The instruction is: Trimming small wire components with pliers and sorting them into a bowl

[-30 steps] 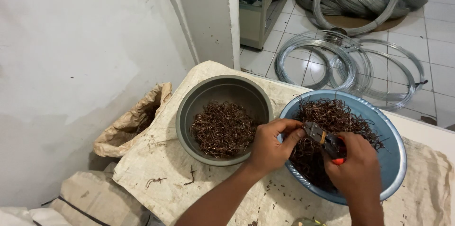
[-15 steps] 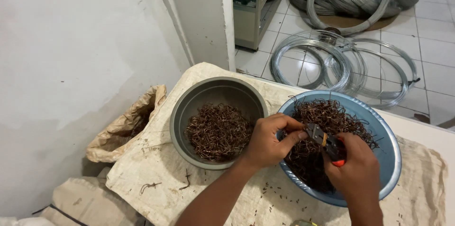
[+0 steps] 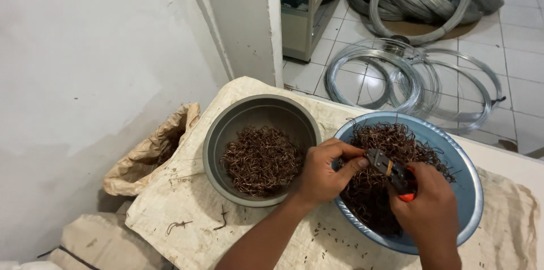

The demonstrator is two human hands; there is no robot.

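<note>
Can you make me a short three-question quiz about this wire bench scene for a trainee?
1. True or false: the right hand holds pliers with red handles.
2. Which bowl are both hands over? A) grey metal bowl B) blue bowl
3. Fill in: the shiny wire coils lie on the tiled ____.

Key:
1. True.
2. B; the left hand pinches at the plier tip above the brown wire tangle.
3. Floor.
</note>
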